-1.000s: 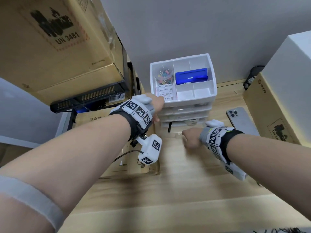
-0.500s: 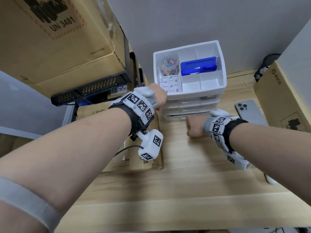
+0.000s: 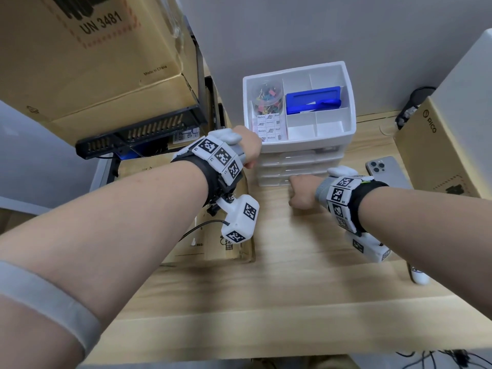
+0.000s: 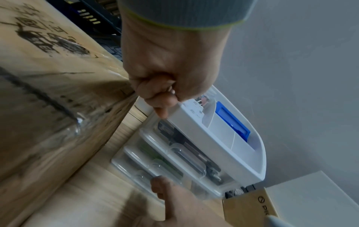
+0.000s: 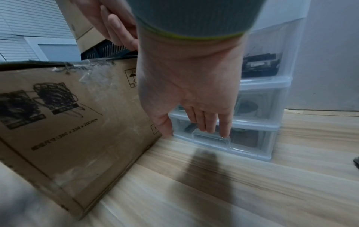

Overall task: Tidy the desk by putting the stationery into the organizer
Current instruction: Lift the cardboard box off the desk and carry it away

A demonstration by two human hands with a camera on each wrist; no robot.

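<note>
The white organizer (image 3: 300, 145) stands against the wall. Its top tray holds a jar of coloured clips (image 3: 267, 98), a notes pad (image 3: 269, 126) and a blue case (image 3: 312, 102). Below the tray are three clear drawers with dark items inside, all pushed in. My right hand (image 3: 300, 193) lies with straight fingers (image 5: 223, 127) on the bottom drawer's handle (image 5: 211, 138). My left hand (image 3: 250, 150) is curled into a fist (image 4: 165, 92) at the tray's front left corner. One fingertip touches the corner, and the fist holds nothing.
A grey phone (image 3: 386, 171) lies right of the organizer beside a cardboard box (image 3: 436, 150). A white pen-like object (image 3: 419, 275) pokes out under my right forearm. A low carton (image 5: 73, 119) and a black device (image 3: 138, 139) stand close on the left.
My right hand has pushed the bottom drawer from pulled out to flush with the organizer. The left hand has stayed at the organizer's corner.
</note>
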